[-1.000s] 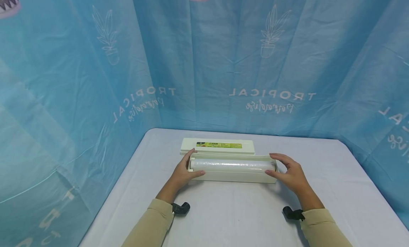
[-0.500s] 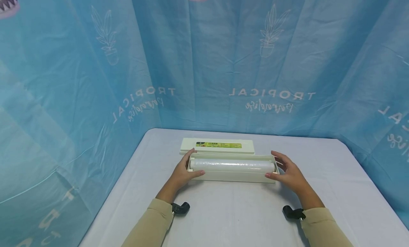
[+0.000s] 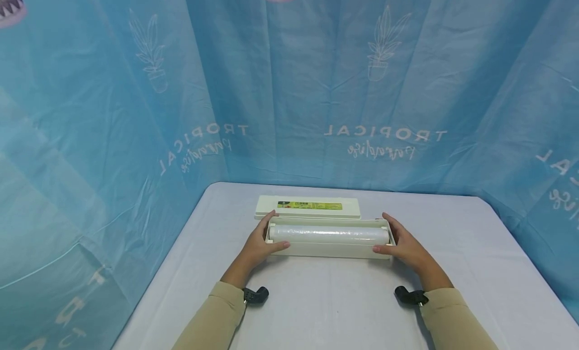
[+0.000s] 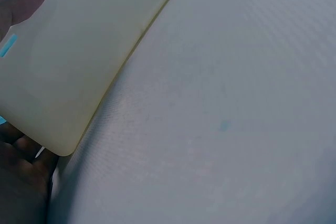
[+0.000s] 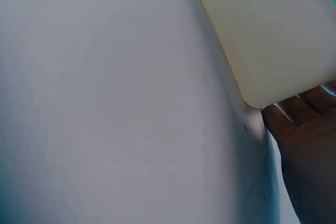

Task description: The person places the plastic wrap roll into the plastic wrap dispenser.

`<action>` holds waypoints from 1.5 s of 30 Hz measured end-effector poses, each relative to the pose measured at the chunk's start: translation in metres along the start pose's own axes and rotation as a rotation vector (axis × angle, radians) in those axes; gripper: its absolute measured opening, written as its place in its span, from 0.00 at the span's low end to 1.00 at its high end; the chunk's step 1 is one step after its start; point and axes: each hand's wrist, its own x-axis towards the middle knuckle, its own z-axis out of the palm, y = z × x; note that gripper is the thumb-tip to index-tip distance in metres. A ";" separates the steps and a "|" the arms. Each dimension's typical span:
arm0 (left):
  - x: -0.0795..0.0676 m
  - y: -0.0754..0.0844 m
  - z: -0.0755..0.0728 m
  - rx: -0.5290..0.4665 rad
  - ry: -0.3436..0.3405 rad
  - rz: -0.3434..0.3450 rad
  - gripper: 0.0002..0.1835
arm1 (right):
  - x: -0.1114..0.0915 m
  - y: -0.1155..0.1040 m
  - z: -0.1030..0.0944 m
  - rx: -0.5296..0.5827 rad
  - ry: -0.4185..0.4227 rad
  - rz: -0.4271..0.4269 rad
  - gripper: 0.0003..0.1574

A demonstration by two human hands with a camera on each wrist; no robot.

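A long cream-white box (image 3: pixel 332 251) lies across the table with its open top up. Inside it rests a roll of clear plastic wrap (image 3: pixel 332 234). My left hand (image 3: pixel 258 247) grips the box's left end, thumb on the front wall and fingers around the end. At the right end my right hand (image 3: pixel 409 247) holds it the same way. In the left wrist view the box wall (image 4: pixel 79 51) shows with fingers beneath its corner. The right wrist view has the other corner of the box (image 5: pixel 278 35) against the fingers of my right hand (image 5: pixel 315 150).
Just behind the box lies a cream lid (image 3: pixel 307 213) with a green and yellow label (image 3: pixel 309 205). White cloth covers the table (image 3: pixel 325 304). Blue printed curtains (image 3: pixel 294 98) hang behind it and along both sides.
My right hand has shifted its grip: its fingers stood slightly off the end half a second ago and now lie against it. My left hand and the lid have stayed put.
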 end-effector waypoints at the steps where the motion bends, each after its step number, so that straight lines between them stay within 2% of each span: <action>1: 0.000 0.000 0.000 -0.001 0.000 -0.001 0.62 | 0.001 0.001 0.000 0.010 -0.006 0.000 0.77; 8: -0.001 0.001 -0.002 0.002 -0.003 0.001 0.61 | 0.003 0.012 0.002 0.072 -0.029 -0.039 0.75; 20: -0.001 0.002 -0.002 0.008 -0.004 0.000 0.61 | 0.001 0.013 0.007 0.146 0.030 -0.037 0.70; 27: -0.001 0.002 -0.002 0.001 -0.004 -0.007 0.62 | -0.001 0.016 0.009 0.123 0.063 -0.025 0.68; 36: -0.001 0.000 0.000 0.006 -0.004 0.022 0.59 | -0.001 0.020 0.008 0.135 0.067 -0.022 0.68; 40: -0.001 -0.001 -0.003 0.036 0.032 0.068 0.53 | 0.000 0.020 0.010 0.139 0.069 -0.027 0.68; 45: 0.005 0.000 -0.010 0.069 0.139 0.156 0.42 | 0.001 0.020 0.009 0.130 0.071 -0.032 0.68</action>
